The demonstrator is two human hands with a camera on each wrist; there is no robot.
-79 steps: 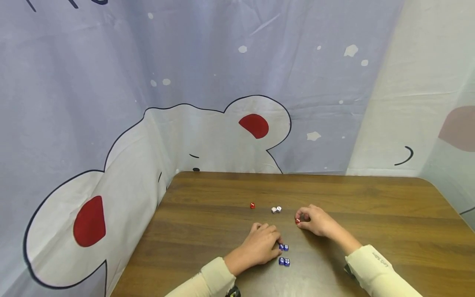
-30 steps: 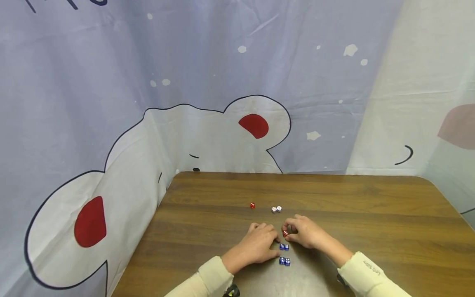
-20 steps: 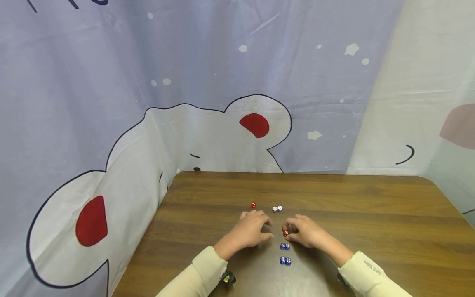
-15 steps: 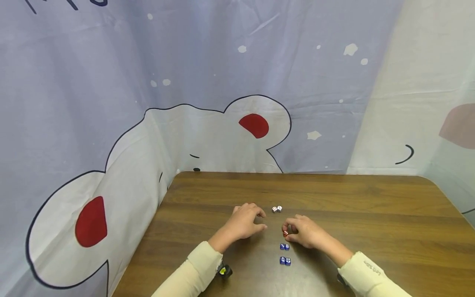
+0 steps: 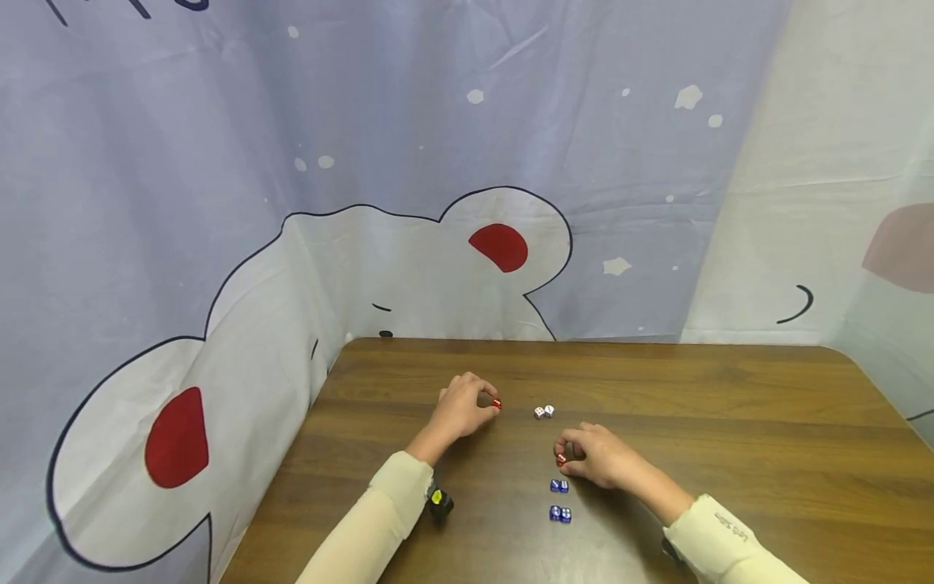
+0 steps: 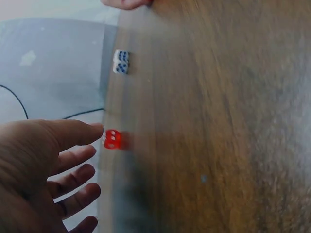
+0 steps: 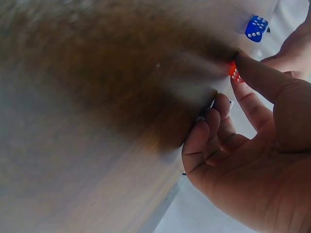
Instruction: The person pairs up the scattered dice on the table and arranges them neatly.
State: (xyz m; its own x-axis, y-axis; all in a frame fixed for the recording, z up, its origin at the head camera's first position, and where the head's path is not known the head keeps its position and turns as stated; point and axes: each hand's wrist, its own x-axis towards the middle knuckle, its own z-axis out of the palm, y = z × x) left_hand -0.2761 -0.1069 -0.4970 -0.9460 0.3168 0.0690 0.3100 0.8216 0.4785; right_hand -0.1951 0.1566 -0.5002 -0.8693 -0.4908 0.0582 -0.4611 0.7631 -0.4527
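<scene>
My left hand (image 5: 460, 408) is at a red die (image 5: 496, 403) on the table, thumb and index fingertips right beside it in the head view. In the left wrist view, the thumb tip comes up to the edge of that red die (image 6: 112, 139), and the other fingers are spread behind. My right hand (image 5: 600, 457) pinches another red die (image 5: 561, 459) between thumb and index finger, low over the table; its dotted face shows between them in the right wrist view. Just nearer than the right hand sit two blue dice (image 5: 559, 486), side by side.
Another pair of blue dice (image 5: 560, 514) lies nearer the body. Two white dice (image 5: 543, 412) rest together between and beyond the hands. The brown wooden table (image 5: 730, 422) meets a printed curtain (image 5: 409, 122) at its far edge.
My left hand has left the blue dice and moved away to the left, up to the far red die. My right hand brought its red die left and nearer, then stayed still.
</scene>
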